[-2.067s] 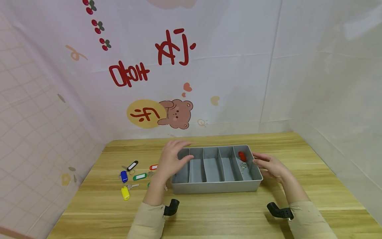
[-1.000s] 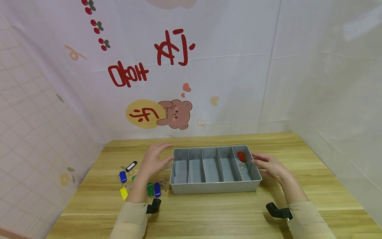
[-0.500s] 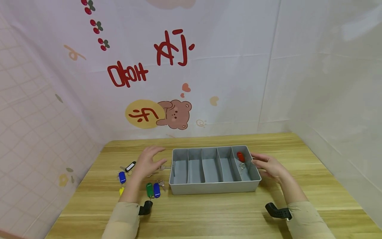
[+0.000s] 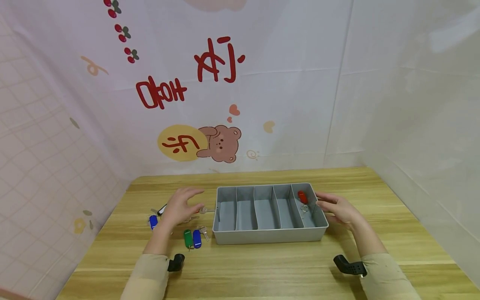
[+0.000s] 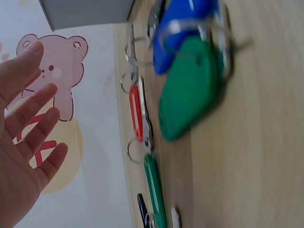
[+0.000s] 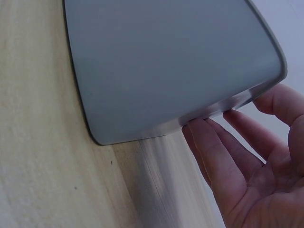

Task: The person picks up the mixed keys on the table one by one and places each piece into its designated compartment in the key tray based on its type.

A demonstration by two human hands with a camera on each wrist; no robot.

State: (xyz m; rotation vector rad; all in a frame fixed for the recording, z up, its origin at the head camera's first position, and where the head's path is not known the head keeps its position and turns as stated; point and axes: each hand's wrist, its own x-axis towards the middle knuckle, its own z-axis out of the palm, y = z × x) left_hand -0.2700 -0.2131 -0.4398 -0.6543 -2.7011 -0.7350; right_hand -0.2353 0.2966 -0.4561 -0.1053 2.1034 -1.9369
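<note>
My left hand [image 4: 181, 206] hovers over key tags left of a grey divided box [image 4: 268, 236]. Its fingers are spread and hold nothing in the left wrist view. Beneath or beside it lie a red key tag [image 5: 136, 113] and a green key tag [image 5: 155, 190], both mostly hidden in the head view. Nearer the front are another green tag [image 4: 188, 238] and a blue tag [image 4: 197, 239] with keys. My right hand [image 4: 340, 210] touches the box's right end wall with extended fingertips [image 6: 192, 126]. A red tag [image 4: 302, 196] with a key [image 4: 304, 208] lies in the rightmost compartment.
Partly behind the left hand lie a black-rimmed tag [image 4: 161, 209] and a second blue tag [image 4: 153, 221]. A key [image 4: 204, 210] lies against the box's left end. A printed cloth [image 4: 285, 125] hangs behind the wooden table [image 4: 277, 271].
My left hand has moved left from over the box's left compartments to above the tags, uncovering the front green and blue tags. The right hand and box have stayed put.
</note>
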